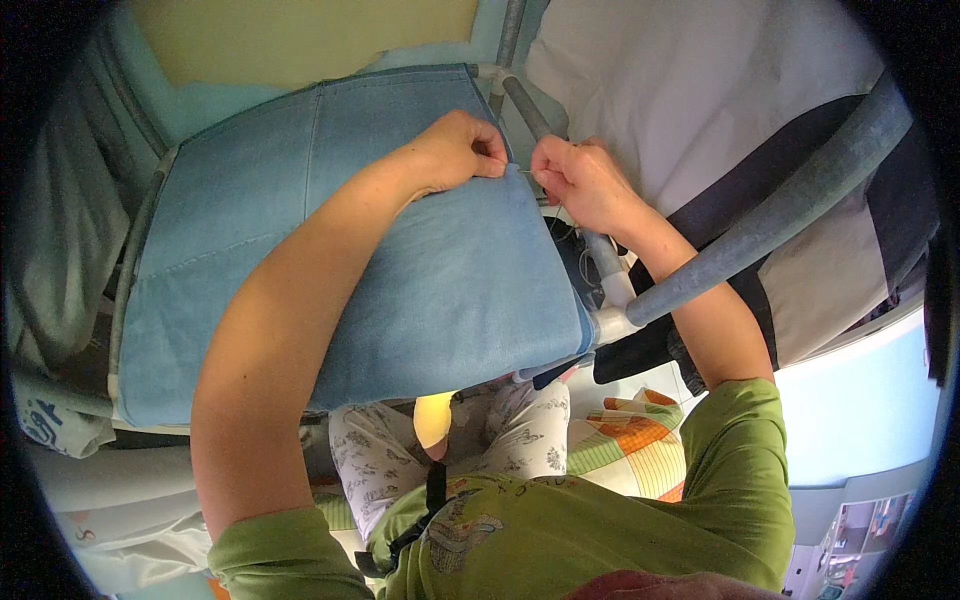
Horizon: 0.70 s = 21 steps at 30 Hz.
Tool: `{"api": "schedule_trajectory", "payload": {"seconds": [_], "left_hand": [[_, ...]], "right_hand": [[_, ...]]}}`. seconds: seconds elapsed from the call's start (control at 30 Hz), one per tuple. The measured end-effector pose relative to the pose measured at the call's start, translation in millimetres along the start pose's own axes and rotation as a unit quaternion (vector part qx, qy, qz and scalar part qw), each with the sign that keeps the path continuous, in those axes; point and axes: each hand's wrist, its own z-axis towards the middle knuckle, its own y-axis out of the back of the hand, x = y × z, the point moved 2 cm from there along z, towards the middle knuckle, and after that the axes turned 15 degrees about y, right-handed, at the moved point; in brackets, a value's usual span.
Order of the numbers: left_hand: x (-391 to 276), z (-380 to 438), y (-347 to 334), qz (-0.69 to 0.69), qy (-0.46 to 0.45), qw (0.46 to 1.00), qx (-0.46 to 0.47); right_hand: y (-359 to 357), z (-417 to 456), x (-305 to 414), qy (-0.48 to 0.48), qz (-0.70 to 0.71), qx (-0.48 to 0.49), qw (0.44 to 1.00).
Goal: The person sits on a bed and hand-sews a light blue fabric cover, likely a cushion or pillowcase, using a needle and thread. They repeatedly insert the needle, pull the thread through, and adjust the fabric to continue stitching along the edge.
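Note:
A light blue denim cloth (450, 277) with seams lies stretched over a frame of grey pipes and white joints. My left hand (461, 154) pinches the cloth's right edge between thumb and fingertips. Just to the right of that edge, my right hand (574, 176) pinches a thin needle (525, 172) whose tip is close to or at the cloth; how far it enters cannot be told. Fine thread (556, 217) hangs below my right hand.
A thick grey pipe (780, 217) curves over my right forearm. White and black fabric (817, 285) hangs at the right, and grey fabric (60, 225) at the left. A checked orange, green and white cloth (637, 435) lies low beside my knees.

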Motion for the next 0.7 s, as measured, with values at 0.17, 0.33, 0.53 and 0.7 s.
{"api": "schedule_trajectory", "payload": {"seconds": [0.17, 0.33, 0.53, 0.7], "left_hand": [[5, 5, 0, -0.027, 0.007, 1.0, 0.007], [9, 6, 2, -0.069, 0.008, 0.997, 0.022], [10, 6, 2, -0.055, 0.013, 0.998, 0.016], [11, 5, 2, -0.025, 0.011, 1.0, 0.01]], "right_hand": [[-1, 2, -6, 0.012, -0.008, 0.0, 1.0], [-1, 5, -7, 0.027, 0.007, 0.005, 1.0], [-3, 11, 1, 0.049, -0.066, 0.03, 0.996], [-7, 15, 8, 0.088, -0.149, 0.069, 0.983]]}}
